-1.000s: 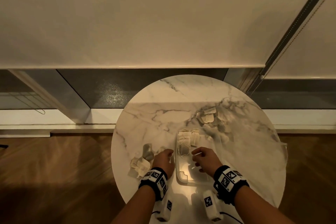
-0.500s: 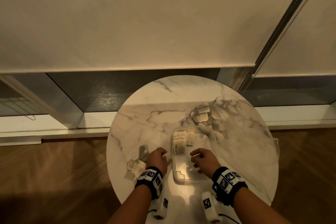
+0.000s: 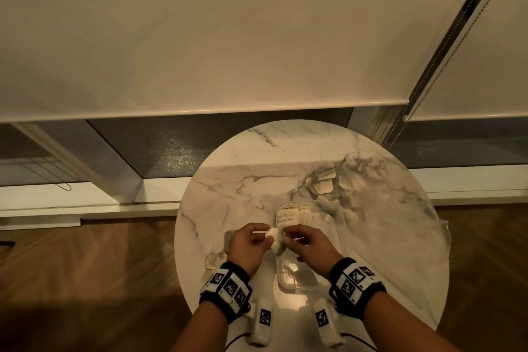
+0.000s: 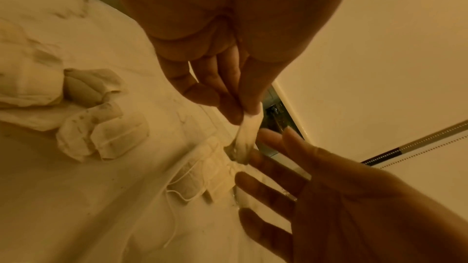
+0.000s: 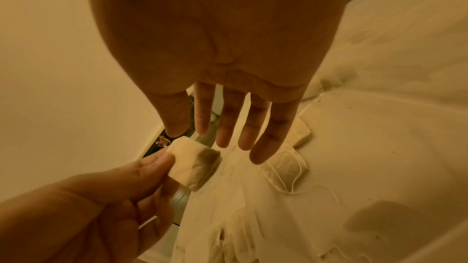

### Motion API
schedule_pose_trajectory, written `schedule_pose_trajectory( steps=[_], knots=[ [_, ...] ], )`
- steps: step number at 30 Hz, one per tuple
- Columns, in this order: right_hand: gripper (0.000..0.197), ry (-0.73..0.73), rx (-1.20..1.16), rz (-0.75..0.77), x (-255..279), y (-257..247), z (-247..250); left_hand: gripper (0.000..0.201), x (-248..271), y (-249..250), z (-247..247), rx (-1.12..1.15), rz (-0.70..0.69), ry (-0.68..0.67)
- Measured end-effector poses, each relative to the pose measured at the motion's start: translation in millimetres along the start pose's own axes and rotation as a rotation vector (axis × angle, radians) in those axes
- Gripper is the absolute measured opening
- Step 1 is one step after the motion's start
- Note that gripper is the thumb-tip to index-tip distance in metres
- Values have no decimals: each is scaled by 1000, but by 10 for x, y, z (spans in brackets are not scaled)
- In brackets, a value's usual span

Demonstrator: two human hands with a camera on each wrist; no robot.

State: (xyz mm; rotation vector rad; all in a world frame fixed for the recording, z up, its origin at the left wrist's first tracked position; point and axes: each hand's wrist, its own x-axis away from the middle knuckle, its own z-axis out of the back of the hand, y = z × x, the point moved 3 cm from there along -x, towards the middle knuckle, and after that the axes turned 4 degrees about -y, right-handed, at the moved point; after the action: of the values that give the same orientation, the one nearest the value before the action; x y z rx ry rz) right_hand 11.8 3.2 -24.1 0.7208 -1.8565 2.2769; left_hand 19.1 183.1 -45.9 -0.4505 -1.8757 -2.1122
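Two wrist views show what the head view hides: the left hand [image 3: 251, 246] pinches the tea bag [image 5: 193, 164] by one end between thumb and fingertips, held above the table [image 3: 257, 168] at the left rim of the clear box [image 3: 281, 284]. The right hand [image 3: 311, 248] is spread, fingers straight, just beside the tea bag; contact cannot be confirmed. The clear box walls are hard to make out.

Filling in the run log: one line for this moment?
left hand: pinches tea bag | right hand: open, beside it | clear container: tea bags at far end | loose tea bags: on marble table
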Motion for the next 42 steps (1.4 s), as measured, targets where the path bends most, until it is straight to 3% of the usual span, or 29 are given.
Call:
schedule_pose_trajectory(
  steps=[5,13,20,25,34,42],
  knots=[
    [11,-45,-12,62,12,-47,25,17,21,94,-165,-29,-37,-64],
    [5,44,-7,-35,-107,199,221,13,-19,79,-403,-34,1,-27],
    [7,142,-36,-135,-235,480,394,25,-114,-20,-339,-271,72,220],
    [12,239,-19,-185,-365,690,522,33,-166,-175,-332,-426,156,180],
    [14,340,-12,-294,-572,799,576,22,-206,-227,-396,-380,165,168],
    [9,326,148,-313,-737,819,547,22,-182,-233,-407,-386,168,173]
  ],
)
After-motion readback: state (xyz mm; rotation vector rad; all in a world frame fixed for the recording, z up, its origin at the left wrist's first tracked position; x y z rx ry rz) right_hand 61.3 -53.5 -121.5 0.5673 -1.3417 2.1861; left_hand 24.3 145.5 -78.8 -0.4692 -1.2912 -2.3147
